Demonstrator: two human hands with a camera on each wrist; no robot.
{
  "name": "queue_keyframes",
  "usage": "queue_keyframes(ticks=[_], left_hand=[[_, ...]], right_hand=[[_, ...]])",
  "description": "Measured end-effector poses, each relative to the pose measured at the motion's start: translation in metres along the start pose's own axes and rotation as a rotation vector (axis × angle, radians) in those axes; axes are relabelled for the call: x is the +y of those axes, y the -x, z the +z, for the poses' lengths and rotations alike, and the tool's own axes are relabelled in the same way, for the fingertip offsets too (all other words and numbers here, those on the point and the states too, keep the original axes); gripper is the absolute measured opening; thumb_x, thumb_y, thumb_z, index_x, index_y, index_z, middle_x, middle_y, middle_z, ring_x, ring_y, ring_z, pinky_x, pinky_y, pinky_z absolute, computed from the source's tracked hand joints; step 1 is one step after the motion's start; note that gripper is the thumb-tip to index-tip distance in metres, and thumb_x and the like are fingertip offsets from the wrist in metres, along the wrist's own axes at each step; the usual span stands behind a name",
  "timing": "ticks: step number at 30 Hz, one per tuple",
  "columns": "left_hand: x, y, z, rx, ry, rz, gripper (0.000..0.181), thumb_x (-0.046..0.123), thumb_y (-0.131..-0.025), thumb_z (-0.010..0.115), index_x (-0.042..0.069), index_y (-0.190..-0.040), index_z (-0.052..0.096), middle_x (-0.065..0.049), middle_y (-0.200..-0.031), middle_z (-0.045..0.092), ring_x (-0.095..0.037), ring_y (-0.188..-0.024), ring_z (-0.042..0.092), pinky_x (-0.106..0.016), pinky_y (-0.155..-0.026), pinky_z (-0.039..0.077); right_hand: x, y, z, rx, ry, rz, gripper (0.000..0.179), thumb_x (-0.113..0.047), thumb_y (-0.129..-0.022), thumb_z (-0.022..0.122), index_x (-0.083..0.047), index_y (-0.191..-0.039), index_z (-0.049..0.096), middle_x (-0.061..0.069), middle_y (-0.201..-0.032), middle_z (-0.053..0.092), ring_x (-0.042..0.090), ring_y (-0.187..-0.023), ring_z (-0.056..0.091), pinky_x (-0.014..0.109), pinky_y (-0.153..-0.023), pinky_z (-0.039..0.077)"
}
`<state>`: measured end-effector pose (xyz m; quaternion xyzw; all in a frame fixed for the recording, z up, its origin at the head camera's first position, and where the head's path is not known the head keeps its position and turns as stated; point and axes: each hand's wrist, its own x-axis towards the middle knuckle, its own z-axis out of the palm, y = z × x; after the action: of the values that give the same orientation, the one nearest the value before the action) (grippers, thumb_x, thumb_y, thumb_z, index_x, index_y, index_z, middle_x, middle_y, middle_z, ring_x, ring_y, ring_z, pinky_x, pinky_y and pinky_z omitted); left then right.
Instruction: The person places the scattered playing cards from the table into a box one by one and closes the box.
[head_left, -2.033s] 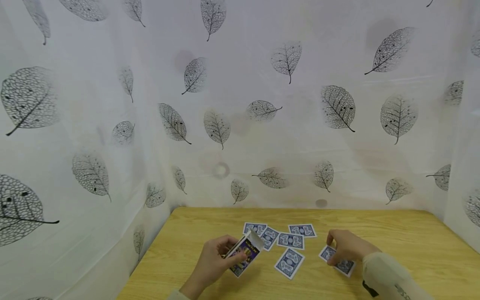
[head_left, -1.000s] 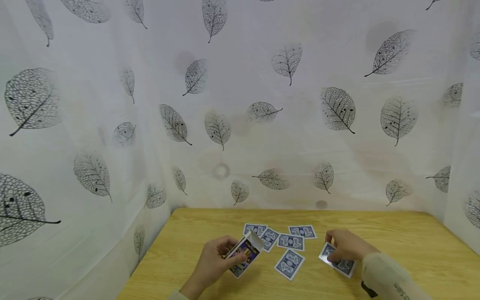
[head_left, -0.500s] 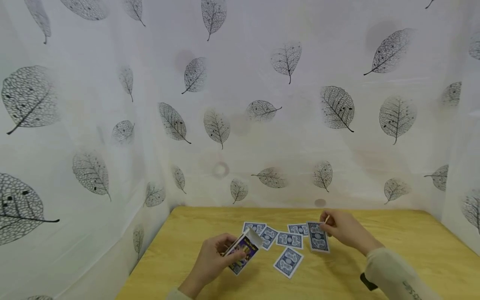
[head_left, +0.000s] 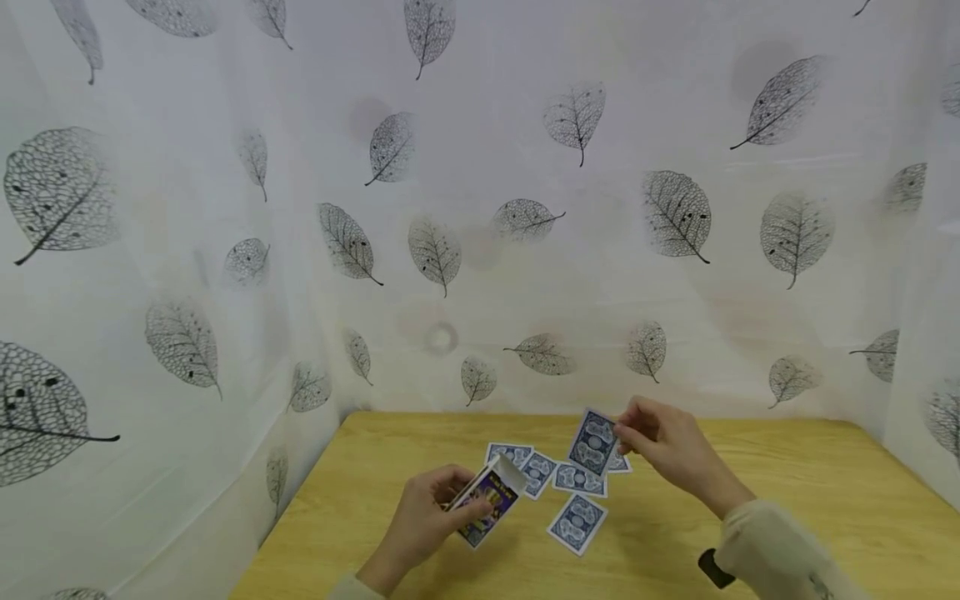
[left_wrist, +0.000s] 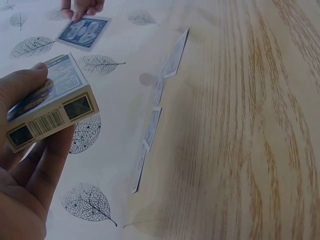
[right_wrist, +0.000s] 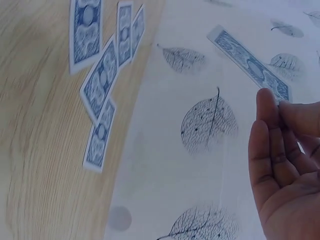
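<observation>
My left hand (head_left: 427,521) grips a small purple card box (head_left: 489,507), tilted, with its white flap up at the top end. The left wrist view shows the box's printed bottom end (left_wrist: 52,117) with a barcode. A blue-backed playing card (head_left: 592,442) is pinched at its edge between the thumb and fingers of my right hand (head_left: 675,446). That card is raised above the table and overlaps the cards behind it in the head view. In the right wrist view the held card (right_wrist: 252,65) slants up from the fingertips.
Several blue-backed cards lie on the wooden table (head_left: 337,533): one card (head_left: 577,523) nearest me, another card (head_left: 579,479) behind it, and a card (head_left: 538,473) beside the box. A leaf-patterned white curtain (head_left: 480,275) hangs behind and left of the table.
The right hand has picked up the rightmost card from the table and carried it up and to the left, toward the box. My left hand with the box stays almost still.
</observation>
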<state>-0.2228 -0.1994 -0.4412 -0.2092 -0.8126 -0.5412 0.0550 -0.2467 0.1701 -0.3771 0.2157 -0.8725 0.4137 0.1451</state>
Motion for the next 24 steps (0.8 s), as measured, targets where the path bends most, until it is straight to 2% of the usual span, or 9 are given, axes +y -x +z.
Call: queue_keyframes(ticks=[10, 17, 24], left_hand=[[0.002, -0.001, 0.001, -0.009, 0.017, -0.005, 0.023, 0.023, -0.09, 0.088, 0.01, -0.105, 0.076, -0.012, -0.098, 0.08, -0.007, -0.075, 0.073, -0.026, -0.068, 0.065], [0.004, -0.004, 0.0, -0.009, 0.027, 0.009, 0.022, 0.022, -0.091, 0.087, 0.01, -0.106, 0.076, -0.013, -0.098, 0.08, -0.008, -0.075, 0.073, -0.028, -0.067, 0.066], [0.004, -0.002, 0.0, -0.007, 0.046, 0.025, 0.021, 0.019, -0.091, 0.087, 0.009, -0.105, 0.075, -0.014, -0.098, 0.079, -0.008, -0.073, 0.073, -0.029, -0.067, 0.066]], right_hand=[[-0.019, -0.001, 0.015, 0.03, -0.17, -0.066, 0.01, -0.008, -0.103, 0.07, -0.008, -0.095, 0.065, 0.005, -0.09, 0.077, 0.007, -0.077, 0.075, 0.027, -0.071, 0.065], [-0.028, -0.001, 0.022, -0.002, -0.31, -0.106, 0.009, -0.001, -0.103, 0.068, 0.0, -0.096, 0.063, 0.018, -0.095, 0.076, 0.011, -0.08, 0.078, 0.03, -0.075, 0.068], [-0.038, 0.004, 0.033, -0.03, -0.376, -0.124, 0.008, -0.001, -0.103, 0.068, 0.002, -0.098, 0.062, 0.018, -0.095, 0.078, 0.008, -0.08, 0.078, 0.031, -0.074, 0.068]])
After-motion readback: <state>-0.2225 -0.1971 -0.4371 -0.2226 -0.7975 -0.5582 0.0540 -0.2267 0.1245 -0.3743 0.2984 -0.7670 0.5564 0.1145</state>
